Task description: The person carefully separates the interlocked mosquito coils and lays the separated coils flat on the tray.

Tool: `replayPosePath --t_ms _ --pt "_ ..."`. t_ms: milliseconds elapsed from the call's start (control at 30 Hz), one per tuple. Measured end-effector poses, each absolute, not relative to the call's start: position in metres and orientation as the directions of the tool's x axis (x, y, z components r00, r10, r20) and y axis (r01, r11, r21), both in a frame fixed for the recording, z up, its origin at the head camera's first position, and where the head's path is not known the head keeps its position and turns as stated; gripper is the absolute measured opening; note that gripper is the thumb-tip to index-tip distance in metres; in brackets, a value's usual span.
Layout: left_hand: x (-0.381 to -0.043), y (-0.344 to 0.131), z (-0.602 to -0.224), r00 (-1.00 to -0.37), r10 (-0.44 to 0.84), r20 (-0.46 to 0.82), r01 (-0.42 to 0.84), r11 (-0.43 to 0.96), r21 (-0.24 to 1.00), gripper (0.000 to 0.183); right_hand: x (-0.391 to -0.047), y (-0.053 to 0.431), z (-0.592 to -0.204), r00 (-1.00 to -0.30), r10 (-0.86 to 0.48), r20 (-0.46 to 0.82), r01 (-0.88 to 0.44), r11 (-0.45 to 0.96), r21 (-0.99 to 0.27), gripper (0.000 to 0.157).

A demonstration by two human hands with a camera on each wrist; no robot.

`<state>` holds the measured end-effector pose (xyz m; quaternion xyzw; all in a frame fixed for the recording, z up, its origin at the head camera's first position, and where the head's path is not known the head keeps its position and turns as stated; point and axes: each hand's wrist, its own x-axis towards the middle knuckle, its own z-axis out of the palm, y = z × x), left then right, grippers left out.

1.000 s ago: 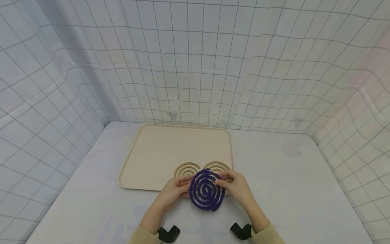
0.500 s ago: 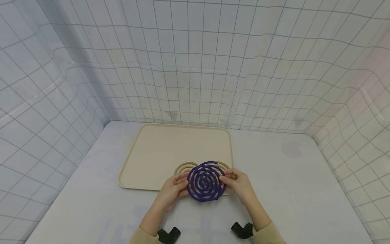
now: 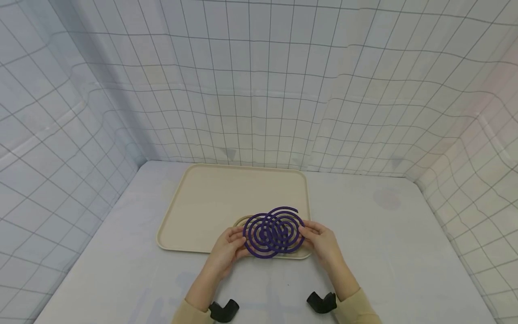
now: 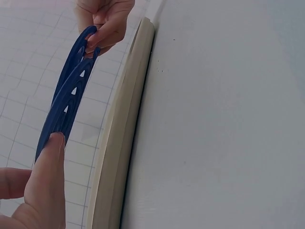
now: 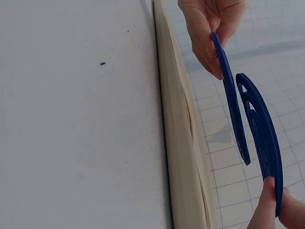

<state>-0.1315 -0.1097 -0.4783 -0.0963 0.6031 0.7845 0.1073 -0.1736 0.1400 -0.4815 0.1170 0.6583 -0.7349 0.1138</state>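
Observation:
Two purple spiral mosquito coils are held up between my hands over the tray's near edge, overlapping in the head view. My left hand (image 3: pixel 225 251) pinches the left coil (image 5: pixel 232 100) by its outer edge. The right coil (image 5: pixel 271 138) is pinched at its rim between the thumb and fingers of my right hand (image 3: pixel 325 245). From the right wrist view, a narrow gap shows between the two coils, with the right one turned at an angle. Behind them a tan coil (image 3: pixel 241 219) lies on the tray, mostly hidden.
A beige tray (image 3: pixel 226 189) lies on the white table (image 3: pixel 364 252), its near rim just beyond the wrists. Grid-patterned white curtains stand at the back and both sides. A small dark crumb (image 5: pixel 103 63) lies on the table.
The purple coils, first stacked almost as one disc, have slid apart sideways. Both hands have moved outward and the coils now sit farther forward, over the tray edge.

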Motion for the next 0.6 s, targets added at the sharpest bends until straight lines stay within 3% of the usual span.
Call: replayPosePath --t_ms 600 --pt "-0.153 -0.127 -0.474 -0.959 -0.086 -0.271 -0.256 -0.161 0.953 0.038 -0.182 0.152 -0.482 -0.94 0.029 -0.34 0.328 -0.199 -0.923 0.041"
